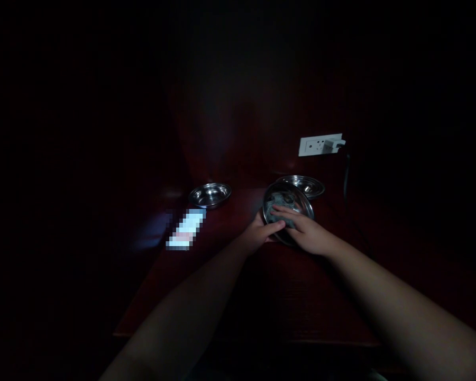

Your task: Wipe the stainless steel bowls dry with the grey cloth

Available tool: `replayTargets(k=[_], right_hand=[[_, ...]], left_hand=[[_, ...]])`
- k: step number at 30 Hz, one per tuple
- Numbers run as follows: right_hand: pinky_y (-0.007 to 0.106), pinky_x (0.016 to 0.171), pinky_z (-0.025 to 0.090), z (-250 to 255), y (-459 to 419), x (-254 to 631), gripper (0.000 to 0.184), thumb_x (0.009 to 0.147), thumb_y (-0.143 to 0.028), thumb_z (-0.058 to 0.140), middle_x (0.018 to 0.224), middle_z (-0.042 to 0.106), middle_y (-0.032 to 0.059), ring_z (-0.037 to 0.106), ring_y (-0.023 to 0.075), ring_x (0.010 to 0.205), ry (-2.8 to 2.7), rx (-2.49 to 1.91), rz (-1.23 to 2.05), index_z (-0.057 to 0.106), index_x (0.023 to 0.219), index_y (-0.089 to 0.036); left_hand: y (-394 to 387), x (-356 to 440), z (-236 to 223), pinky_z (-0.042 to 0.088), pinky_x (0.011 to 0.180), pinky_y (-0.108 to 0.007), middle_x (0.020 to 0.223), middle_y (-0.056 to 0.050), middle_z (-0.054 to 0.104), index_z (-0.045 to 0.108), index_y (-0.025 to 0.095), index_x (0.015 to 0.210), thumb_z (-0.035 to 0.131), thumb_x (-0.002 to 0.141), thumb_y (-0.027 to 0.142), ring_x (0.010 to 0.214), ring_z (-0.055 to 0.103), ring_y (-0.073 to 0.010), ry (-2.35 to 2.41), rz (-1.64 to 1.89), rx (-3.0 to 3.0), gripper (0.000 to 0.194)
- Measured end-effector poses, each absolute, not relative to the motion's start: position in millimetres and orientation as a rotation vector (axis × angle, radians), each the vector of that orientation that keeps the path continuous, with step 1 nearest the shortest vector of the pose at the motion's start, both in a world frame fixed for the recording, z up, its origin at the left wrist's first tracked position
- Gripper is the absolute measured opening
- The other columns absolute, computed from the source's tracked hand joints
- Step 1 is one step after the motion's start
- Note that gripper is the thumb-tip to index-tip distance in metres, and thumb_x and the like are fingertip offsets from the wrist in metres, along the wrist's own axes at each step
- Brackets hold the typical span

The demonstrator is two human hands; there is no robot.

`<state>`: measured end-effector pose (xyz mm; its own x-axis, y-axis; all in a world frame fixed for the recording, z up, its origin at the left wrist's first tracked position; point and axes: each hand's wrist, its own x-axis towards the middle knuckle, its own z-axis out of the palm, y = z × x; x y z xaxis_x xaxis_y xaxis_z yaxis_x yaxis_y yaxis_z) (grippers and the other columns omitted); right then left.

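A shiny metal dish (302,203) is tilted up above the table, with its inner side toward me. My left hand (258,233) grips its lower left edge, thumb over the rim and fingers behind. Inside the dish lies a grey-green cloth or pad (278,203); the dim light hides its exact kind. My right hand (301,225) presses on it with the fingers, which cover part of it. Just behind the held dish, a second metal dish (311,186) rests on the table. Another metal dish (210,196) sits to the left, apart from both hands.
A lit phone (185,230), its screen blurred out, lies left on the dark red table (222,275). On the wall behind is a white socket (320,145) with a plugged-in charger (335,144) and a hanging cable (346,180). The surroundings are very dark.
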<state>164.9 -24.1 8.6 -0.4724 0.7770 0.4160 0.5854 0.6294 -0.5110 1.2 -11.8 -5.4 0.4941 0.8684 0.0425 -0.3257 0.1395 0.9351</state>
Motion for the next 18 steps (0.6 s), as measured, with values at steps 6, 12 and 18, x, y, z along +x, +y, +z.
replayTargets(k=[6, 12, 18], right_hand=[[0.045, 0.113, 0.016, 2, -20, 168, 0.063, 0.072, -0.003, 0.04, 0.147, 0.028, 0.0093, 0.022, 0.0208, 0.136, -2.243, -1.127, 0.388, 0.042, 0.134, -0.015], [0.046, 0.112, 0.019, -5, -13, 173, 0.059, 0.076, -0.007, 0.042, 0.147, 0.026, 0.0113, 0.021, 0.0243, 0.136, -2.198, -1.302, 0.293, 0.041, 0.135, -0.013], [0.039, 0.11, 0.026, 2, -15, 171, 0.054, 0.079, -0.011, 0.043, 0.143, 0.032, 0.0194, 0.028, 0.0262, 0.133, -2.203, -1.515, 0.186, 0.042, 0.133, -0.004]], left_hand=[[-9, 1, -8, 0.047, 0.087, -0.049, 0.121, -0.009, 0.056, 0.04, 0.028, 0.125, 0.071, 0.069, 0.026, 0.102, 0.059, -0.0242, 0.57, 0.936, 1.099, 0.064], [-8, 1, -10, 0.048, 0.086, -0.048, 0.119, -0.008, 0.057, 0.044, 0.026, 0.121, 0.071, 0.068, 0.027, 0.1, 0.06, -0.0228, 0.578, 0.938, 1.094, 0.06], [-7, 1, -10, 0.047, 0.086, -0.05, 0.12, -0.009, 0.056, 0.042, 0.027, 0.124, 0.07, 0.068, 0.023, 0.101, 0.059, -0.023, 0.574, 0.938, 1.108, 0.062]])
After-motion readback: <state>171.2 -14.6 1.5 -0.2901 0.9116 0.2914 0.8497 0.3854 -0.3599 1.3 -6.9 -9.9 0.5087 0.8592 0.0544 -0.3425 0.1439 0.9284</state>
